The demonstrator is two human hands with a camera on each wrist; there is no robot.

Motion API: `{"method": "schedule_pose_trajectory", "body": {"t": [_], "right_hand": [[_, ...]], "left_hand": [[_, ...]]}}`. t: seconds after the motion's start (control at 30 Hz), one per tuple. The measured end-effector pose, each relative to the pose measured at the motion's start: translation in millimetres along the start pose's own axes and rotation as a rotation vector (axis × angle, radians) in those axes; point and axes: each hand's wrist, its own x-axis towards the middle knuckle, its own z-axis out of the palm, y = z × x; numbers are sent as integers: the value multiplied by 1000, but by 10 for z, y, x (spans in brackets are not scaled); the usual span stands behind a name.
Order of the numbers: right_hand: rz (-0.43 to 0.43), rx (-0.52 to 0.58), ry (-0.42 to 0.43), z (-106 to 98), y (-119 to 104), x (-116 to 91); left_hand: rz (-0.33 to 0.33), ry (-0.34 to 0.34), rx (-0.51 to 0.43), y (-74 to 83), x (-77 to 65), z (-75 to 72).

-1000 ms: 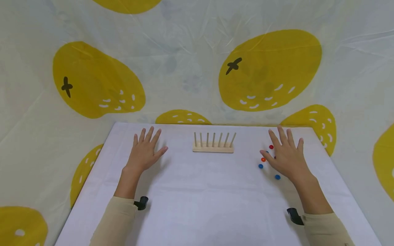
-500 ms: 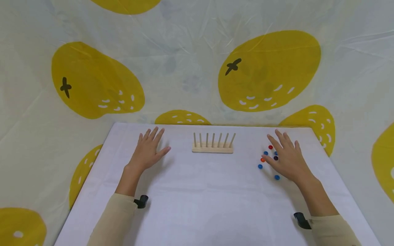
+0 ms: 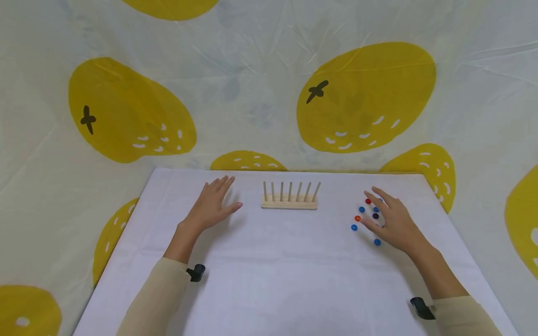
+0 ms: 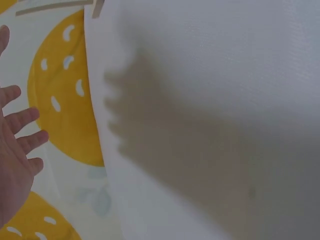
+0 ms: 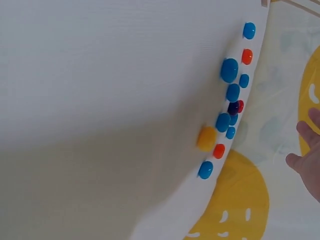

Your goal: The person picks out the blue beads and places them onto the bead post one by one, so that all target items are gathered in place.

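A wooden rack with several upright pegs (image 3: 289,204) stands near the back middle of the white table. To its left, my left hand (image 3: 211,205) is held over the cloth, fingers extended and thumb apart, holding nothing. My right hand (image 3: 395,224) hovers over a scatter of small round beads, its fingers slightly bent and its grasp empty. Around it lie a red bead (image 3: 368,201), a dark bead (image 3: 376,216), an orange bead (image 3: 357,218) and several blue beads (image 3: 377,242). The right wrist view also shows a yellow bead (image 5: 206,139), which my right hand hides in the head view.
White cloth (image 3: 286,280) covers the table, and its far edge meets a hanging sheet (image 3: 248,93) printed with yellow fruit. A small black camera mount (image 3: 196,273) sticks out beside the left sleeve, another mount (image 3: 422,308) beside the right one.
My left hand has moved right, toward the rack. My right hand has drawn back slightly and turned, its fingers bending more, so more of the beads show.
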Motion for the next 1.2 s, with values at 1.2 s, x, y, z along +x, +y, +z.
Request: {"method": "schedule_pose_trajectory", "body": {"t": [1.2], "right_hand": [[9,29,-79,394,105,-173]], "left_hand": [[47,-91,-326,334,491,496]]}}
